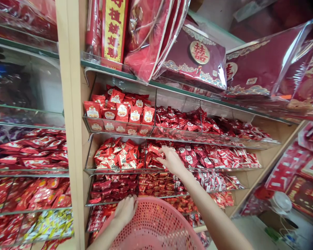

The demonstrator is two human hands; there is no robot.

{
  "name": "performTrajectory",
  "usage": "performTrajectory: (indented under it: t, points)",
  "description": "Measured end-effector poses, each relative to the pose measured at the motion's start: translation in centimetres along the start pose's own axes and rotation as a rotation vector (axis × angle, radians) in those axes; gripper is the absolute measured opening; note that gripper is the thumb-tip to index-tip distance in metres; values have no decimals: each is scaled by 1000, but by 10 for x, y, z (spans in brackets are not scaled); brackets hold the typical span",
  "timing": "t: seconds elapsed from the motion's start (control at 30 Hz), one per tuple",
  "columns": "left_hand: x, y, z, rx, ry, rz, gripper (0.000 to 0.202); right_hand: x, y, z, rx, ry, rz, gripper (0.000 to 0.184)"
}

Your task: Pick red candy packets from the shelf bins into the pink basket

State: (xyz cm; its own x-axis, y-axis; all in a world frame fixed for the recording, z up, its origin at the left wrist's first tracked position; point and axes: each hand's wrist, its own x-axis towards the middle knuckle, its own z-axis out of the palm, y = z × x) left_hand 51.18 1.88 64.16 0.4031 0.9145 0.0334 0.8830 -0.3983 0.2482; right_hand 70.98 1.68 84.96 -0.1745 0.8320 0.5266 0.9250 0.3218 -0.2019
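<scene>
My left hand (126, 208) is closed on the rim of a pink perforated plastic basket (156, 218), which is tilted toward me below the shelves. No packets show in the visible part of the basket. My right hand (171, 159) reaches over the front edge of a glass-fronted bin, its thumb and fingers apart. Beneath and beside its fingertips lie small red wrapped candies (151, 158); whether the fingertips touch them I cannot tell. Left of these, past a clear divider, is a heap of red and cream packets (120, 156) with black characters.
Higher up, a bin holds red packets (122, 111) with white labels. On the top glass shelf (151, 81) stand maroon gift bags (198, 59) wrapped in plastic. A wooden post (71, 104) divides off another rack with yellow candies (50, 224). Transparent fronts edge the bins.
</scene>
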Motion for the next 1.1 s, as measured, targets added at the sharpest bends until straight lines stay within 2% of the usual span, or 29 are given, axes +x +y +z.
performTrajectory:
  t: [0.2,0.47,0.6,0.9,1.03,1.1]
  points:
    - [-2,1,-3,-17,-17,-17,34,-1,2,7,-43,-105,103,19]
    - [-1,0,-2,-8,2,9,35,6,10,8,-49,-173,19,31]
    - [-3,1,-5,-13,-11,3,35,6,13,5,-17,-158,-61,31]
    - [-3,3,-7,-17,-13,-7,35,-1,26,1,19,-105,-88,44]
    - [-2,2,-6,-8,-22,-14,35,-8,32,-6,191,-20,-79,45]
    - [-1,2,-5,-6,-18,-6,34,-17,31,-12,340,29,-26,44]
